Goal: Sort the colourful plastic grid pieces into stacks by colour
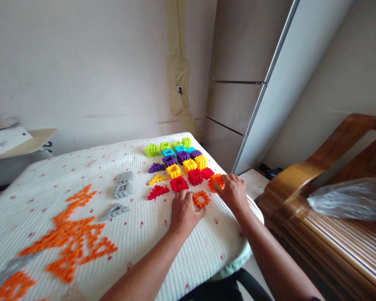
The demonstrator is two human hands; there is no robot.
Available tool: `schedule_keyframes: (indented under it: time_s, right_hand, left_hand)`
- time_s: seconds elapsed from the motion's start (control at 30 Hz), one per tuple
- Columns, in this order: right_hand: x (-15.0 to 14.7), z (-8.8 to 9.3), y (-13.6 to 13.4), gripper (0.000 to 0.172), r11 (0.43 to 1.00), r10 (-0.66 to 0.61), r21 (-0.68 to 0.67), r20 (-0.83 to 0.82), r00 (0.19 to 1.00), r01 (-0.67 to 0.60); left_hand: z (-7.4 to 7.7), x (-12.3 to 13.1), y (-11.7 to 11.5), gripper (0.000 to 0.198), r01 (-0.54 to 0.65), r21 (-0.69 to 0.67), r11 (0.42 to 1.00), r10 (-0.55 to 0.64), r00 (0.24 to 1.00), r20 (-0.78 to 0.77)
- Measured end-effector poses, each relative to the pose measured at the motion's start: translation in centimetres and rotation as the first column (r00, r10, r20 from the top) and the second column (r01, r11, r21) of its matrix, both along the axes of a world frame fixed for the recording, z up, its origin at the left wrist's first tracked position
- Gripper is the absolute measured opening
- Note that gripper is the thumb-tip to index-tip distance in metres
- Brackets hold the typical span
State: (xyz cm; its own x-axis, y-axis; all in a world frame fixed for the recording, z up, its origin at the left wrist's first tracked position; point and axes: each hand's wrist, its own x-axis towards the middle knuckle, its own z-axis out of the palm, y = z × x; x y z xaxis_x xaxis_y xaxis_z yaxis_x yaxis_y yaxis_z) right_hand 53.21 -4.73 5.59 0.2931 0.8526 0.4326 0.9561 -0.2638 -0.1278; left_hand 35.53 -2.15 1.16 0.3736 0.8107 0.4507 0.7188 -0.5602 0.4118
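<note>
Orange square (201, 205), hole upward, left fingers (182, 195) beside, grip unclear, right fingers (227, 181) holding another square (212, 182)

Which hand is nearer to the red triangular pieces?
Left. The left hand is close by, to the right of the red triangular pieces; the right hand is farther right, touching an orange piece.

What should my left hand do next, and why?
Maybe your left hand should fetch an orange triangle and lay it left of the orange square, because the red triangle, yellow triangle and purple triangle sit at their rows' left ends.
</note>
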Motion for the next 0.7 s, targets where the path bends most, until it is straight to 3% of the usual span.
schedule_keyframes:
  time_s: [0.27, 0.4, 0.57, 0.63, 0.7]
  right_hand:
    - [-0.1, 0.2, -0.8, 0.026, 0.961, 0.074, 0.271, -0.022, 0.997, -0.065]
    - [1.1, -0.8, -0.4, 0.027, 0.93, 0.145, 0.36, -0.164, 0.976, -0.077]
    - [2.8, -2.7, 0.3, 0.045, 0.915, 0.262, 0.403, -0.556, 0.789, -0.02]
    - [3.2, -3.4, 0.5, 0.05, 0.915, 0.29, 0.404, -0.633, 0.718, -0.014]
    - [3.5, -4.1, 0.5, 0.053, 0.908, 0.322, 0.416, -0.636, 0.701, -0.04]
  left_hand:
    - [0.7, 0.4, 0.2, 0.035, -0.05, -0.038, 0.998, 0.047, 0.996, -0.078]
    - [1.0, 1.0, 0.5, 0.039, -0.094, -0.054, 0.994, 0.087, 0.989, -0.119]
    - [1.2, 1.6, 0.6, 0.036, -0.141, -0.042, 0.989, 0.134, 0.98, -0.145]
    - [1.2, 1.8, 0.7, 0.034, -0.144, -0.05, 0.988, 0.135, 0.979, -0.153]
    - [1.2, 1.9, 0.7, 0.035, -0.143, -0.062, 0.988, 0.133, 0.979, -0.154]
